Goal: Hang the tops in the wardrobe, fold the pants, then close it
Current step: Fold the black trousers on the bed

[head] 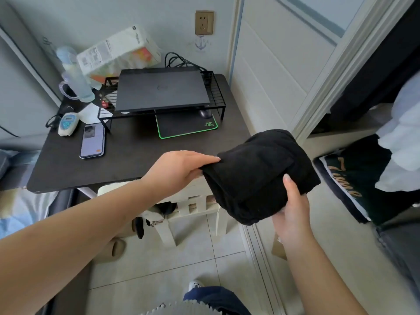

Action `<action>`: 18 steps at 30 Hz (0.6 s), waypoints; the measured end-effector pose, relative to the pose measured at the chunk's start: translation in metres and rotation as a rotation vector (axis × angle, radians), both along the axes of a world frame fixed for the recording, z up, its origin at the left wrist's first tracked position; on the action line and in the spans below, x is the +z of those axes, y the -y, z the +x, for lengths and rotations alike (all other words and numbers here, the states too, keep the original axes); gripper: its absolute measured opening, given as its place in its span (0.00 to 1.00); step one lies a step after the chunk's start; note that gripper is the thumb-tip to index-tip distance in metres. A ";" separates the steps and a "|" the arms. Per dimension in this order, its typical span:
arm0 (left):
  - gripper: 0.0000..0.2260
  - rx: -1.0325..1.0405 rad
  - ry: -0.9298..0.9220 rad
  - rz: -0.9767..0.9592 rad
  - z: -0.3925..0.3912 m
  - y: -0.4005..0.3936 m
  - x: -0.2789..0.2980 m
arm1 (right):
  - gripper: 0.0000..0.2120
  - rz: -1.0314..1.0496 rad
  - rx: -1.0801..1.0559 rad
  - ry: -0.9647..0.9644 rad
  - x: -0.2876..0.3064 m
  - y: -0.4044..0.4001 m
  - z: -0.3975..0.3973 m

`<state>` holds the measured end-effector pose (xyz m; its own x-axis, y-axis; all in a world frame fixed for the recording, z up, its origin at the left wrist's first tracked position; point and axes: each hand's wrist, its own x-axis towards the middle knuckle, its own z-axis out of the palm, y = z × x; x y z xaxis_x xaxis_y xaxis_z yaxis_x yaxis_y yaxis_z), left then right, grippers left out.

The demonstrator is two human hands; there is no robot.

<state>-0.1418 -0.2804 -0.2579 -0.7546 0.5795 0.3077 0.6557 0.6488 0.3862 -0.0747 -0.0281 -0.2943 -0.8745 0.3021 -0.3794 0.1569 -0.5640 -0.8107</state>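
A folded black garment, most likely pants, hangs in the air between the dark desk and the open wardrobe. My left hand pinches its left edge, fingers over the top of the cloth. My right hand grips it from below, thumb pressed on the upper face. Inside the wardrobe at the right lie a dark folded top with tan lettering and a white garment. The wardrobe's sliding door stands pushed to the left.
The dark desk holds a closed laptop on a wire stand, a phone, a mouse pad, a bottle and a box. A cream stool stands under the desk's front edge. Tiled floor lies below.
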 end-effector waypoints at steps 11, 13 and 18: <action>0.20 0.716 0.009 0.649 0.045 0.111 0.074 | 0.17 -0.162 0.597 -0.418 0.179 0.146 -0.030; 0.20 0.834 -0.054 0.727 0.068 0.145 0.084 | 0.13 -0.206 0.765 -0.481 0.199 0.185 -0.022; 0.25 1.069 -0.216 0.873 0.157 0.220 0.096 | 0.20 -0.295 1.052 -0.518 0.224 0.282 0.023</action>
<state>0.0154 -0.5002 -0.1619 -0.5960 -0.6767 0.4322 0.0999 0.4716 0.8761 -0.0512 -0.3103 -0.0702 -0.7096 -0.6874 0.1547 0.3443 -0.5299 -0.7750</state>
